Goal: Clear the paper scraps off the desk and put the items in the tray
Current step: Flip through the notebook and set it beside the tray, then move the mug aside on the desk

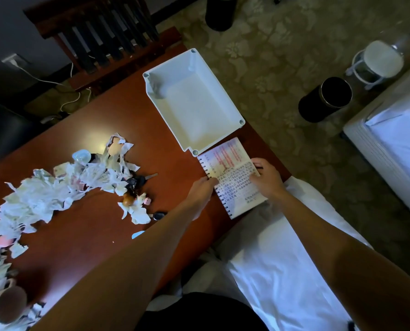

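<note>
- Tray (151,88): white, rectangular, open-topped, nothing seen inside; set at the far right end of the surface (91,235).
- Notebook (232,163): spiral-bound, open to a handwritten page, lying flat on the surface just below the tray's near corner and touching or all but touching it.
- Left hand (202,189): placed on the notebook's bound edge, on the side away from the tray's right wall; fingertips are gathered at the spiral. Whether this grip pinches the binding or only touches it cannot be told.
- Right hand (267,177): laid over the notebook's outer edge below the tray, fingers curled round that edge, the grip closed on the notebook.
- Paper scraps (44,194): torn white pieces spread in a long heap on the surface, well apart from the tray, to its left and nearer the camera.
- Keys (137,181): a dark bunch noted at the end of the heap nearest the tray, partly covered by scraps.
- Mug (8,304): seen at the surface end farthest from the tray, scraps around it.
- Black bin (326,99): standing on the carpet, to the right of the tray.
</note>
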Available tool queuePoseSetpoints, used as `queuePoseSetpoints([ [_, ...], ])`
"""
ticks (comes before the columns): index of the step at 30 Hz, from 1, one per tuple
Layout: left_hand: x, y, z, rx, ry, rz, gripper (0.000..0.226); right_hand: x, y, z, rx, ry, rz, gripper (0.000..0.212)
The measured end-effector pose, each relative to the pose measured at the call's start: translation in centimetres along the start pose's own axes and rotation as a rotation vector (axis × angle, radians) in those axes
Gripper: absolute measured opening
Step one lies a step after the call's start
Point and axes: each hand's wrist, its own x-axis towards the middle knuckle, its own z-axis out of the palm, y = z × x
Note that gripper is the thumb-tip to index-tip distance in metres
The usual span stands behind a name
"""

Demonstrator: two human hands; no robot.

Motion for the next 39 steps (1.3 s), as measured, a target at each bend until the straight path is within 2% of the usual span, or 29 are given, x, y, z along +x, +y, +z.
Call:
queuePoseSetpoints([
  [8,1.0,0.3,0.9,-0.017,-0.007,-0.034,0.037,1.9,-0.7,-0.1,-0.052,0.010,-0.017,0.048],
  [10,1.1,-0.2,1.0,0.054,0.006,-0.015,0.033,1.6,-0.8,-0.3,-0.079,0.013,-0.013,0.049],
  [14,0.5,-0.1,0.2,0.254,0.035,0.044,0.041,1.0,-1.6,-0.1,-0.077,0.031,-0.019,0.056],
  [23,-2.9,-0.6,-2.5,0.517,0.117,0.125,0.062,-3.0,-3.2,0.7,-0.146,0.040,-0.123,0.050],
  [30,-6.5,-3.9,-6.9,0.543,0.244,0.169,0.060,-6.1,-6.3,5.7,-0.150,-0.029,-0.260,0.038],
  [39,-13.4,-10.4,-14.8,0.490,0.491,0.135,0.056,-10.2,-11.1,14.8,-0.265,-0.244,-0.452,0.036],
])
